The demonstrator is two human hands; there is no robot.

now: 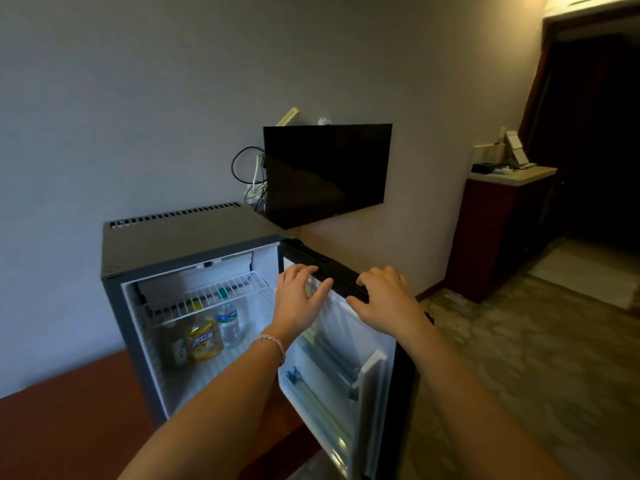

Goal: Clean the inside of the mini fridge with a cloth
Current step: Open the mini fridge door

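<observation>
A dark grey mini fridge (180, 237) stands on a reddish wooden surface with its door (346, 358) swung open to the right. Both hands rest on the door's black top edge: my left hand (299, 299) on the inner side, my right hand (384, 299) on the outer side, fingers spread. Inside, a white wire shelf (207, 296) sits above a yellow juice bottle (205, 341), a clear water bottle (228, 322) and a dim third bottle (178, 348). No cloth is in view.
A black wall-mounted television (325, 171) hangs behind the fridge with cables (252, 174) at its left. A dark wooden cabinet (498, 230) with a light countertop stands at the right. Patterned floor (536, 358) lies right of the door.
</observation>
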